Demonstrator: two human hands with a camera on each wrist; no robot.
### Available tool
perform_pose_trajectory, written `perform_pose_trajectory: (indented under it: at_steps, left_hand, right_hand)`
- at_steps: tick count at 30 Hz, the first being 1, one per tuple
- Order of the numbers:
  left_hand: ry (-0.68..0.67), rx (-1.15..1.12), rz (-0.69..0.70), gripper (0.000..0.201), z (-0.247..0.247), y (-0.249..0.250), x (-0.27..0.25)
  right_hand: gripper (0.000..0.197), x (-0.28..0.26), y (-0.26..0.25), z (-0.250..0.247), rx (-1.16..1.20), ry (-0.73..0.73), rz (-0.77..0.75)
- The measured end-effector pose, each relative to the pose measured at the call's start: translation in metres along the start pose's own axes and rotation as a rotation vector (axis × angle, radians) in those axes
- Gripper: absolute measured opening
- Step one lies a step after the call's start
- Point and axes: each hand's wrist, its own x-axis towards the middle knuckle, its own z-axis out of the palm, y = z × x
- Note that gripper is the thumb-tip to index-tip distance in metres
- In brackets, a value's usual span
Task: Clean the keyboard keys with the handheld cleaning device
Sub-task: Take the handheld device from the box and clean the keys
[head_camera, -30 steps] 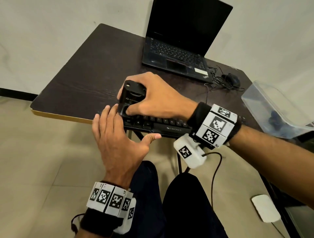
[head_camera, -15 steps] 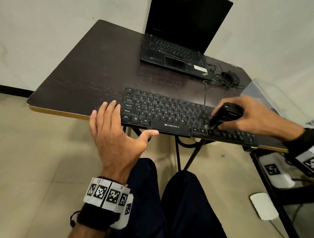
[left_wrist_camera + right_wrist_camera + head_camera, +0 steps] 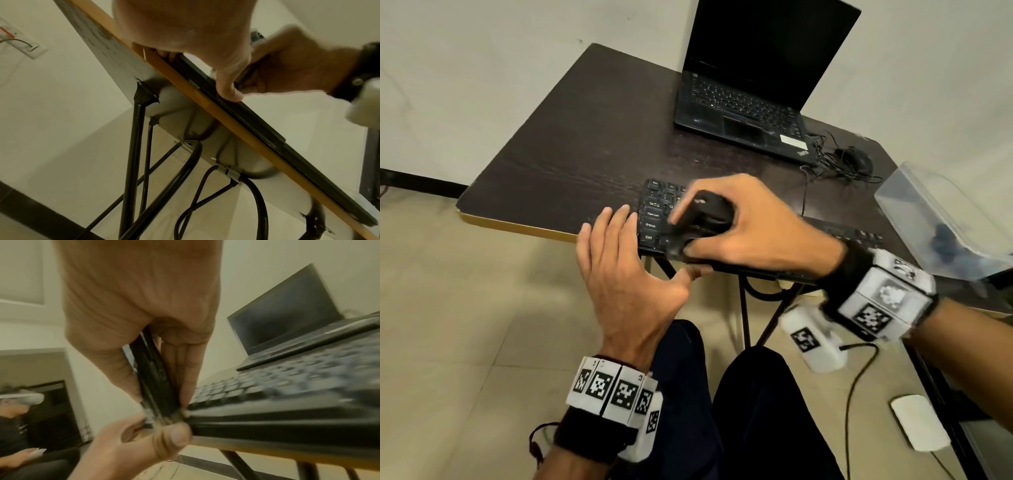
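A black keyboard (image 3: 654,214) lies along the front edge of the dark table (image 3: 571,154). My right hand (image 3: 750,222) grips the black handheld cleaning device (image 3: 705,219) and holds it, tilted, on the keys near the keyboard's left end. In the right wrist view the cleaning device (image 3: 153,374) stands between thumb and fingers, its tip at the keyboard (image 3: 287,395) front edge. My left hand (image 3: 619,274) lies flat with straight fingers at the keyboard's left end, thumb against its front edge. In the left wrist view the left thumb (image 3: 228,87) presses the keyboard's front rim (image 3: 246,110).
An open black laptop (image 3: 750,85) stands at the back of the table, with a black mouse (image 3: 854,159) and tangled cable to its right. A clear plastic box (image 3: 941,226) sits at the right. A white object (image 3: 917,426) lies on the floor. Black table legs (image 3: 133,146) are below.
My right hand has swept the cleaning device from the keyboard's right part back to its left end. The left hand has stayed in place at the left end.
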Motion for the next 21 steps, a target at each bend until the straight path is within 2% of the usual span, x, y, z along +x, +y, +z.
perform_pose_trajectory:
  at_steps: [4, 8, 13, 15, 21]
  left_hand:
    - [0.000, -0.050, -0.026, 0.092, -0.003, 0.002, 0.002]
    - [0.004, -0.035, -0.018, 0.085, -0.003, 0.002, 0.001]
    - [-0.020, 0.029, -0.003, 0.110, -0.003, 0.001, 0.000]
    - [-0.031, 0.034, -0.001, 0.120, -0.003, 0.001, 0.000]
    - [-0.017, 0.033, 0.004, 0.119, -0.001, -0.002, -0.001]
  right_hand:
    - [0.017, 0.032, -0.030, 0.031, -0.091, 0.027, -0.065]
    - [0.017, 0.018, -0.023, 0.021, -0.162, 0.025, -0.003]
    - [0.021, -0.030, 0.002, -0.007, -0.302, 0.035, 0.119]
    - [0.021, -0.055, 0.018, -0.024, -0.328, 0.061, 0.214]
    - [0.034, -0.133, 0.062, -0.062, -0.294, 0.191, 0.445]
